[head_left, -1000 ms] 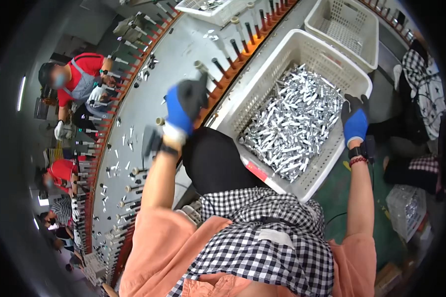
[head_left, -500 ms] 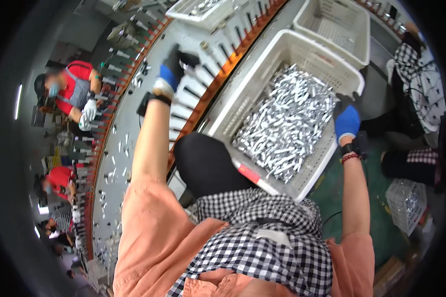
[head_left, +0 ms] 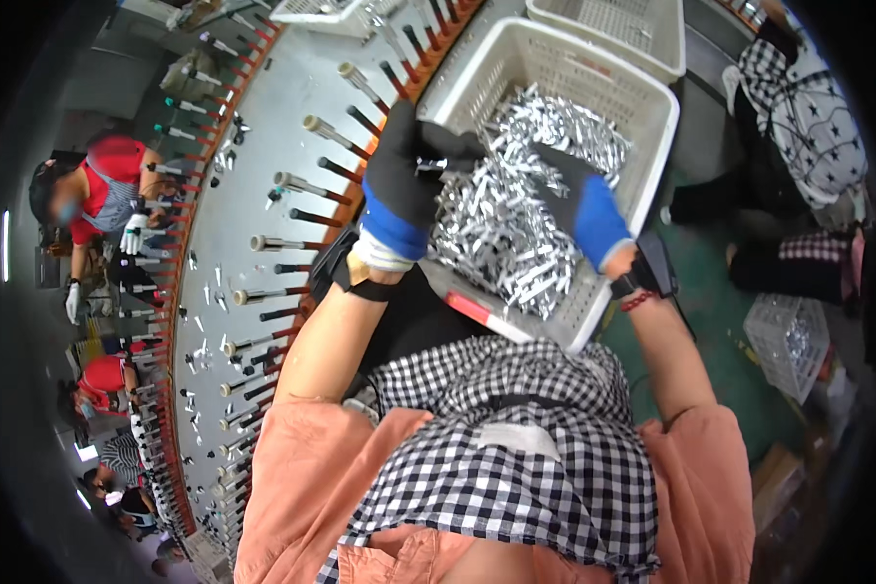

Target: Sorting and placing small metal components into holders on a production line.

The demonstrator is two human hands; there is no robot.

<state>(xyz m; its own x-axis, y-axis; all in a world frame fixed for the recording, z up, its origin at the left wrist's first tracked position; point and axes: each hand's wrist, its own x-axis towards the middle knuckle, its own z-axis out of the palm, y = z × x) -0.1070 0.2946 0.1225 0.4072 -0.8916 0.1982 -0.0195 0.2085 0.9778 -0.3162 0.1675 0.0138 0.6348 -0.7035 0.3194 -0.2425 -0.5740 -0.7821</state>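
Both my hands wear black gloves with blue and white at the cuffs. My left hand (head_left: 404,180) is over the left side of a white plastic crate (head_left: 660,146), its fingers closed around a small silver metal part (head_left: 436,164). Inside the crate lies a heap of shiny silver metal parts (head_left: 516,243), short and narrow. My right hand (head_left: 576,195) is over this heap, fingers pointing up and left among the parts. Those fingers are dark and blurred, so their grip cannot be made out.
Left of the crate, a grey table (head_left: 248,180) has a rail of upright pegs (head_left: 346,136), some capped with pale metal tubes. Another white crate (head_left: 608,24) stands behind. People in red (head_left: 117,175) work across the table; a person in a patterned garment (head_left: 818,136) is at the right.
My left hand has come from the peg rail to the crate's left side. My right hand has left the crate's right rim and moved over the parts. The view has shifted.
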